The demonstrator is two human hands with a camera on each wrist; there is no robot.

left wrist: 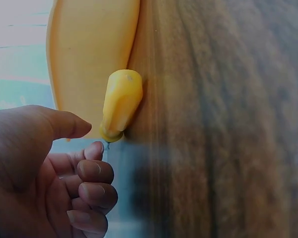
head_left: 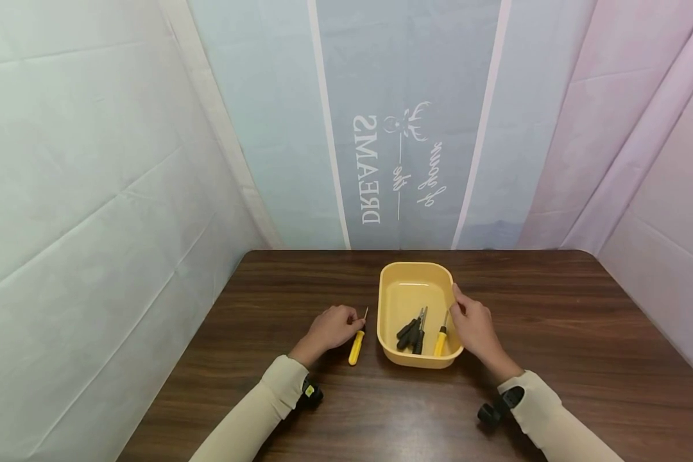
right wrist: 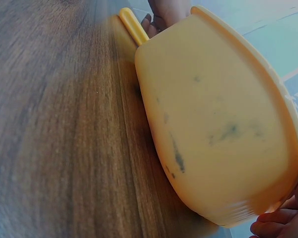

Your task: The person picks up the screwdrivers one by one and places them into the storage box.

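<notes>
**Me:** When I look down, closest to me is my left hand [head_left: 330, 328]. It sits on the brown table [head_left: 554, 359] with its fingers curled up, right beside the little yellow screwdriver [head_left: 356, 345]. My fingertips [left wrist: 95, 171] are at the thin metal end, but I can't tell if they pinch it or only touch it.

**Helper:** Where is the screwdriver lying?

**Me:** Flat on the table, just outside the left wall of the yellow tub [head_left: 391, 350], with the fat handle toward me.

**Helper:** Will it be hard to pick up?

**Me:** I think not. It looks small, light and stiff, so it won't bend. The handle looks smooth and round, so it might roll or slip. I would grab the fat yellow handle, not the skinny tip.

**Helper:** And your other hand?

**Me:** My right hand [head_left: 475, 326] rests on the right rim of the tub, fingers bent over the edge, holding it.

**Helper:** What is in the tub?

**Me:** Some black tools [head_left: 412, 332] and another yellow screwdriver [head_left: 441, 340]. Behind the table hangs a cloth wall [head_left: 398, 128] with words on it.
</notes>
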